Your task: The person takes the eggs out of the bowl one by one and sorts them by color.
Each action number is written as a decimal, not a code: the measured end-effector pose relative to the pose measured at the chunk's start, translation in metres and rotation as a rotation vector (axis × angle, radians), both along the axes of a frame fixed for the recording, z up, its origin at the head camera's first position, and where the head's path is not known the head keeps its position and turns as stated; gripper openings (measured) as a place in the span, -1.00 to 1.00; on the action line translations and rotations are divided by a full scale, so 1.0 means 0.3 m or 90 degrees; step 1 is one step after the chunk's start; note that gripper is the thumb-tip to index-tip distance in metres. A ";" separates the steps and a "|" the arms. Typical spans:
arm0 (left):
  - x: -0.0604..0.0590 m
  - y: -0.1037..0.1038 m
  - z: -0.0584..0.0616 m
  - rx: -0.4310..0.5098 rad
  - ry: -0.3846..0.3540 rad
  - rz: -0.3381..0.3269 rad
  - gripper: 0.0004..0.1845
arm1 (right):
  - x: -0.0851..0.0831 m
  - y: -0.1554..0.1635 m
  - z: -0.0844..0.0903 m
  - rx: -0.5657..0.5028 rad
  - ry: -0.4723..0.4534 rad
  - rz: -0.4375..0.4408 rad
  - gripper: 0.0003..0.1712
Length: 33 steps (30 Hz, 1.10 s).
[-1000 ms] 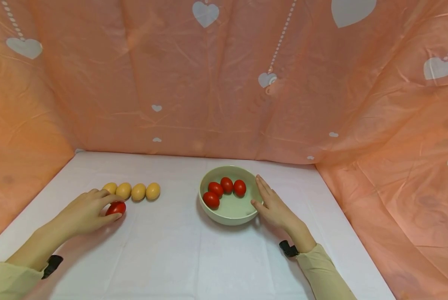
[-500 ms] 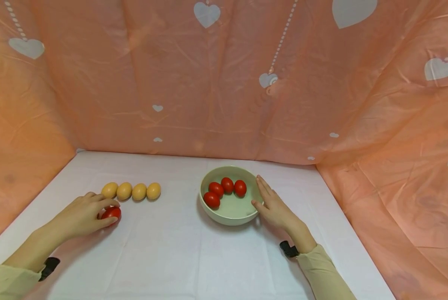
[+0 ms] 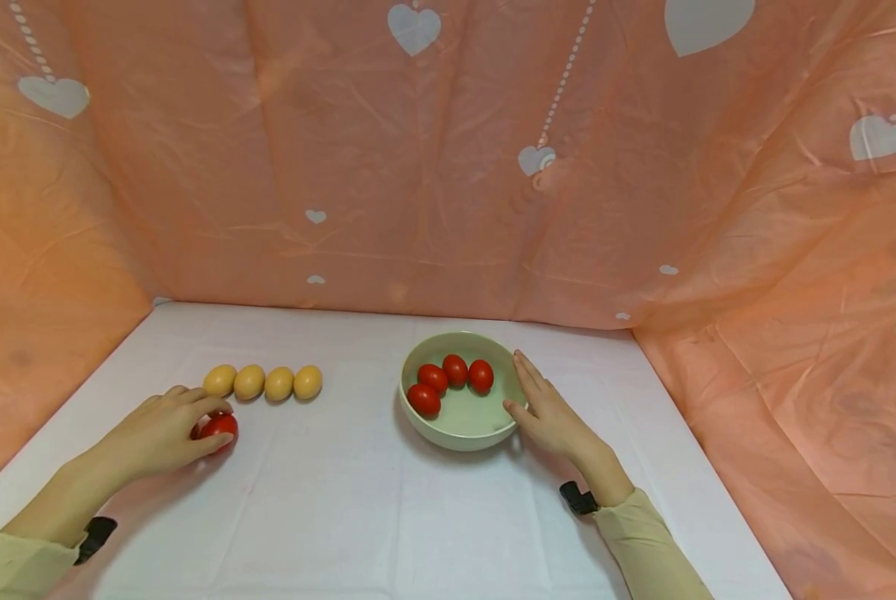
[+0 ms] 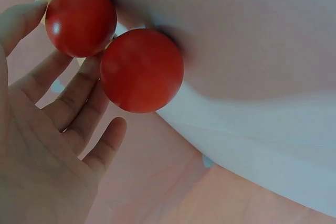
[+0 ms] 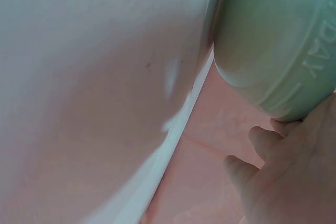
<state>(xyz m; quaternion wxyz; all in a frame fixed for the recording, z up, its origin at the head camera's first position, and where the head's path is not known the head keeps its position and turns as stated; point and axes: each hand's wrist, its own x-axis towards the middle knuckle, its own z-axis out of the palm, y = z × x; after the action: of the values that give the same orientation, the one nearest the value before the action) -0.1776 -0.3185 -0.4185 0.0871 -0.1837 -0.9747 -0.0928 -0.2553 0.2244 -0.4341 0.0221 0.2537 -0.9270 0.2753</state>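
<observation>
In the head view my left hand [image 3: 158,429] pinches a red egg-shaped piece [image 3: 219,428] between thumb and fingers, low over the white table. The left wrist view shows this red egg [image 4: 81,20] with thumb and fingers at its sides. A second red egg [image 4: 142,71] sits right beside it, near the fingers, mostly hidden by the hand in the head view. My right hand [image 3: 551,421] rests with straight fingers against the right side of a pale green bowl [image 3: 458,437], the thumb at its rim. Several red eggs [image 3: 423,401] lie inside the bowl.
Several yellow eggs [image 3: 278,384] stand in a row just behind the left hand. A white cloth covers the table [image 3: 327,517]. An orange curtain [image 3: 432,208] with white hearts encloses the back and sides.
My left hand has moved left and slightly nearer with the red egg, uncovering the leftmost yellow egg. The right hand and bowl have stayed in place.
</observation>
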 end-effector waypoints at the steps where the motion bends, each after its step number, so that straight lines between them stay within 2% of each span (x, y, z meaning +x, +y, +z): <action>1: 0.000 -0.001 0.000 0.001 -0.002 0.000 -0.65 | 0.000 0.000 0.000 0.001 0.001 -0.001 -0.09; 26: -0.009 -0.009 -0.021 -0.002 -0.004 -0.008 -0.64 | -0.006 0.002 -0.011 -0.002 0.012 -0.001 -0.09; 33: -0.006 -0.004 -0.014 0.003 -0.020 0.011 -0.56 | -0.002 0.000 -0.004 -0.004 0.003 -0.002 -0.09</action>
<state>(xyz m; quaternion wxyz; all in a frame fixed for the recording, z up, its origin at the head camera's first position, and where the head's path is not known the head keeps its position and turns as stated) -0.1794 -0.3197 -0.4229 0.0733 -0.1738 -0.9772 -0.0974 -0.2559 0.2243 -0.4353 0.0255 0.2528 -0.9264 0.2779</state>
